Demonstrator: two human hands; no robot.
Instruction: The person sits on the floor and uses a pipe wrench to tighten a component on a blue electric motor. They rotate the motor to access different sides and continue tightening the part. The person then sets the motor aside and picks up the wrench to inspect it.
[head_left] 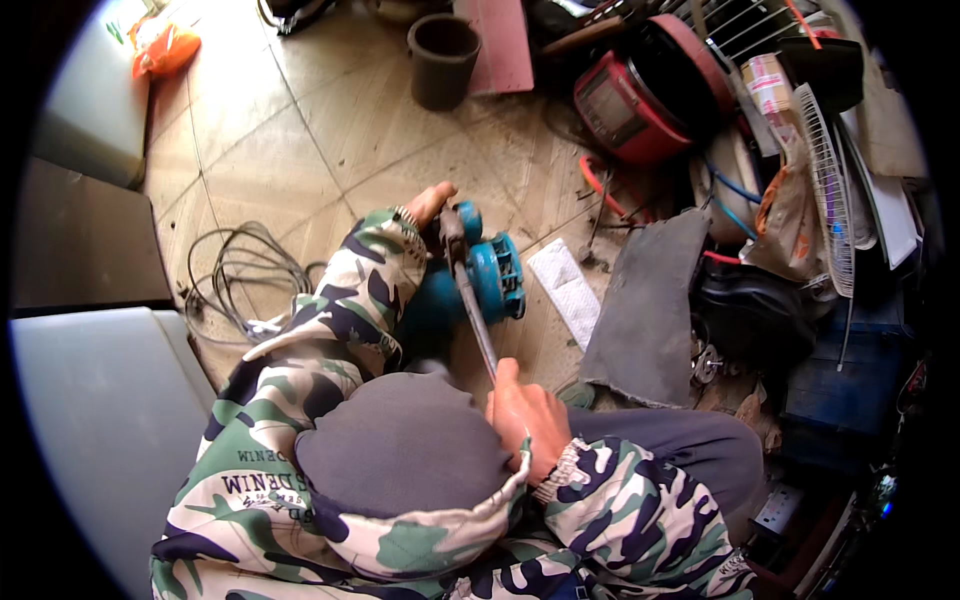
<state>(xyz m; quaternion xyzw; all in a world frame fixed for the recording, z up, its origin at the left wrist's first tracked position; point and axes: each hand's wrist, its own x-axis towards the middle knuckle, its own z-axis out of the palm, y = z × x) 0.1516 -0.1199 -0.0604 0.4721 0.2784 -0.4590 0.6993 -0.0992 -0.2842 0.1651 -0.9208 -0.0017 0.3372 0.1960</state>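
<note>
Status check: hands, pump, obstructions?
Right hand gripping wrench handle; left hand at wrench head. Teal pump on floor, wrench across it. White pad close by, right side.

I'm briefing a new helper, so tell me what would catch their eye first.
First, the bright blue machine mid-picture, with a long metal tool lying across it in view, its handle in the right hand. Then the red cooker at upper right, and the orange bag at upper left.
</note>
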